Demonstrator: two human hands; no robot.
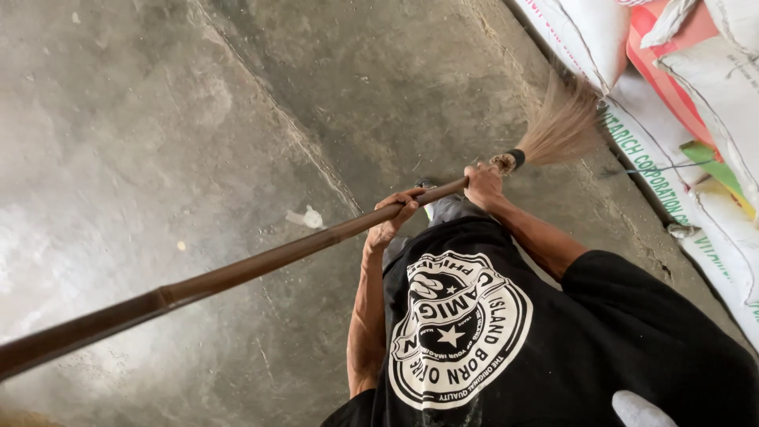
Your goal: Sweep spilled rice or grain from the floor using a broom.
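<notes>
Now, step in hand: a sweeping stroke, as I judge it, with the broom (237, 273) held in both hands and its head down at the foot of the sacks.
Nearest to me: my black shirt (553, 340) with a round white print fills the lower right, and the top end of the brown handle passes close by at lower left.
Left hand (391, 221): wrapped around the handle partway along, fingers curled over the top, forearm running almost straight down from the elbow.
Right hand (484, 186): closed tight around the handle just short of the black binding (515, 158), wrist bent, arm reaching out further than the left.
Between the hands: something grey shows below the handle, perhaps my trouser leg or a shoe; I cannot tell which.
Broom's lie: the handle slants from lower left up to the right, well off upright.
Bristles (561, 126): pale and fanned, blurred, touching or just off the concrete floor (158, 119) right beside the sacks (711, 87).
Floor: grey, dusty, with a crack running across it and a small white scrap (307, 217) near my left hand's side of the handle.
Far side: white woven sacks, with red and green ones among them, lie stacked along the right edge.
Next move calls for: keeping both grips firm and drawing the bristles out from the sacks' edge without snagging the cloth.
</notes>
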